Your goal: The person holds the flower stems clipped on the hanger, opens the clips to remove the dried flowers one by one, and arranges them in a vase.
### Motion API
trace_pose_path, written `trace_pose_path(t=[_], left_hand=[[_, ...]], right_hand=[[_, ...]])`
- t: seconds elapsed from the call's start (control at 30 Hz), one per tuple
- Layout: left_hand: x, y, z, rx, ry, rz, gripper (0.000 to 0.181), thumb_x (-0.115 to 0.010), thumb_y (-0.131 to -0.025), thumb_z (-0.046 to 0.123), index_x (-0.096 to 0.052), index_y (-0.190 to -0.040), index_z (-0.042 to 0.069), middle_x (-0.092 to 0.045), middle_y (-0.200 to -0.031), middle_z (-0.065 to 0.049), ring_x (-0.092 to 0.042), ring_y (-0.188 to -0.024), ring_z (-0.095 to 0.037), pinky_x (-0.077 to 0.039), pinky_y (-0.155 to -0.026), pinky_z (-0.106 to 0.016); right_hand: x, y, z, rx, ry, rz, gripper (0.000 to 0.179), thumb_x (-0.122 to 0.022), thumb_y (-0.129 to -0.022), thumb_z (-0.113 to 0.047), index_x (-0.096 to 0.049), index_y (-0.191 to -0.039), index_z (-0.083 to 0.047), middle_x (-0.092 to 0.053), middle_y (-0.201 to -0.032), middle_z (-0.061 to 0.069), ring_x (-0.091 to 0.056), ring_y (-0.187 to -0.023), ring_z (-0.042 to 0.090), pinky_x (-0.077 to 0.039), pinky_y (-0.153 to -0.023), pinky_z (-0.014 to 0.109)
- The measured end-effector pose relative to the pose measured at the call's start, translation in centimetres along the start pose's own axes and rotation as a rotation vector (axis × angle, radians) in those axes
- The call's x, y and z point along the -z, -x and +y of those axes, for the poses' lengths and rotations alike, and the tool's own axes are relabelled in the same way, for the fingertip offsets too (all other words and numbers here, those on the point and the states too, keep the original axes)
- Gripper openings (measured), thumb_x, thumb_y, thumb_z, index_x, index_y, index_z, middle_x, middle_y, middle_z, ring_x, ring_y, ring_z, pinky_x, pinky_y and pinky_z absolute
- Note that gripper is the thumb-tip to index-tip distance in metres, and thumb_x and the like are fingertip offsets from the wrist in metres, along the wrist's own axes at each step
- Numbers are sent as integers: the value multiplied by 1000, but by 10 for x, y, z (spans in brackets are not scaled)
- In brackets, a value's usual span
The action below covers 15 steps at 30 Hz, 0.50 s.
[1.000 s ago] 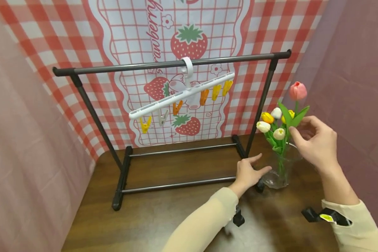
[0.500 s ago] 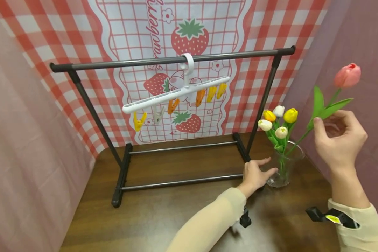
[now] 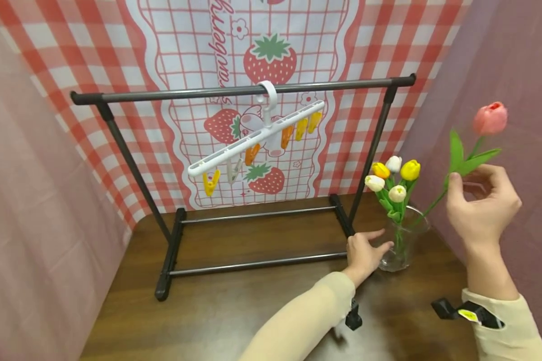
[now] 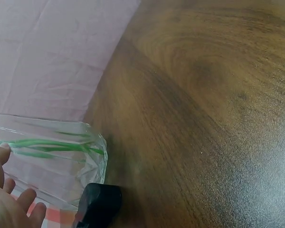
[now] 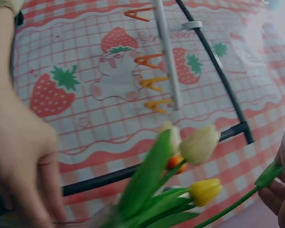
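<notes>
In the head view my right hand pinches a pink tulip just below its leaves. Its stem slants down leftward into the mouth of a clear vase. Grouped at the vase's left side are several yellow and white tulips. My left hand is at the vase's lower left side, thumb and index finger stretched out and apart. The left wrist view shows the left thumb over the vase wall, other fingers loosely spread. Green stems show through the wall.
A dark metal rack stands left of the vase. From its bar hangs a white hanger with several orange, yellow and pale clips. A strawberry-print checked cloth hangs behind; pink cloth borders the brown table on the right.
My right hand has moved right with the pink tulip, drawing it away from the bunch and tilting its stem. My left hand has shifted slightly right, to the vase's side.
</notes>
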State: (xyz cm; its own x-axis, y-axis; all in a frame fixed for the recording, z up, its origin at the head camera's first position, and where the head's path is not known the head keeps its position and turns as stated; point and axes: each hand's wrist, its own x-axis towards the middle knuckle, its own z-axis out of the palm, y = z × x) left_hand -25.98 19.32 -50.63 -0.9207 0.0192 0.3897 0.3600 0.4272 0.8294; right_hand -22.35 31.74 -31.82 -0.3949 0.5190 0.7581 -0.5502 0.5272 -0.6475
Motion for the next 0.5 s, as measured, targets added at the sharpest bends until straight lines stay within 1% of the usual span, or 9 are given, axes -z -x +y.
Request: trace_pose_path(t=[0.07,0.13,0.23,0.33,0.4,0.47,0.5], left_hand=[[-1,0,-1,2,3,8,32,-93,-84,31,-84,-115,27,-82,-107,6,-76,-104,-4,-56,-90,-11],[-1,-1,-1,9,12,7,32,-93,-84,31,-84,-115,27,-82,-107,6,-76,-105,-4,-55,-90,-11],[-2,-3,-2,0,13,19,31,-93,-84,30,-85,-114,26,-82,-106,6,-76,-105,-4,-56,-91,-12],[-1,-4,-3,-25,12,33,31,-93,-83,29,-85,-113,25,-82,-105,6,-77,-104,-5,-57,-91,-13],[-1,-5,-4,-42,7,41,32,-93,-83,29,-85,-113,24,-82,-105,6,-77,-104,-4,-57,-91,-13],[-1,-5,-4,-46,8,38,32,-93,-83,28,-85,-114,24,-82,-105,7,-77,-103,-3,-56,-90,-12],[0,-6,-5,-43,11,29,32,-93,-84,28,-85,-114,24,-83,-105,6,-76,-102,-3,-56,-89,-12]], right_hand=[[-1,6,3,-17,59,-50,16,-71,-86,-2,-77,-98,-11,-66,-81,-27,-63,-70,-13,-50,-67,3],[-1,11,11,-28,100,-86,15,-71,-87,-2,-75,-98,-11,-64,-80,-30,-61,-70,-15,-50,-67,2],[-2,16,32,-22,147,-136,11,-72,-87,-2,-73,-97,-3,-62,-80,-32,-60,-69,-18,-49,-67,0],[-2,21,51,-10,199,-178,18,-74,-87,-4,-71,-102,6,-60,-80,-35,-58,-69,-21,-48,-68,-1],[-2,25,58,-10,227,-202,25,-75,-86,-4,-70,-107,8,-59,-82,-36,-57,-70,-22,-47,-68,-2],[-3,30,59,-12,223,-208,33,-74,-83,-1,-70,-114,8,-60,-89,-34,-58,-75,-22,-47,-72,-1],[-3,32,56,-9,210,-198,37,-72,-82,0,-69,-118,7,-59,-95,-33,-59,-80,-21,-48,-75,0]])
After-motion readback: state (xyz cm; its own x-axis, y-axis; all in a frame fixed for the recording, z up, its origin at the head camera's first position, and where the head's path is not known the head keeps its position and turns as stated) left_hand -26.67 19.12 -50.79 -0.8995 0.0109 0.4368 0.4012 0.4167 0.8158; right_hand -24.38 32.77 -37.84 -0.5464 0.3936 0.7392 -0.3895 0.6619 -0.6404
